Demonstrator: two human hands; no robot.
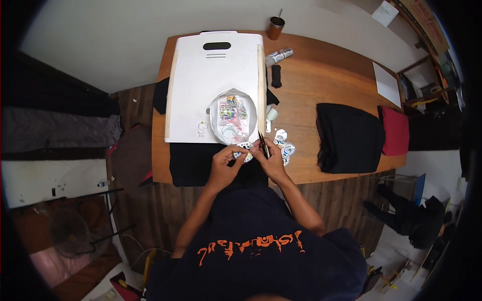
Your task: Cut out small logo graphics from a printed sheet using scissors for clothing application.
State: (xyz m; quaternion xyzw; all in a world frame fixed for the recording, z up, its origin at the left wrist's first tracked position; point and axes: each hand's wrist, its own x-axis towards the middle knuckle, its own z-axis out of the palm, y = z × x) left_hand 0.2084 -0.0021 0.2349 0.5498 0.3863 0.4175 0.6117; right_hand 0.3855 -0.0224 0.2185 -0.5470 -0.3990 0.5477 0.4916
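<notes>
Between my two hands is a small round patterned patch (244, 149), white with dark, blue and yellow marks. My left hand (225, 164) pinches its left side. Held within my right hand (271, 163) is a pair of dark thread snips (264, 144), blades pointing away from me, while its fingertips touch the patch's right edge. Just beyond my hands stands a round white container (215, 131) with colourful scraps and clear pieces inside. Right of my right hand, several similar patterned patches (286, 150) lie loosely together on the table.
The white board (191, 80) lies on the wooden table (301, 90) over black cloth (196, 165). Farther right are folded black fabric (349, 138) and red fabric (395, 131). A brown cup (275, 29), a clear roll (279, 56) and a black rolled item (276, 76) sit beyond.
</notes>
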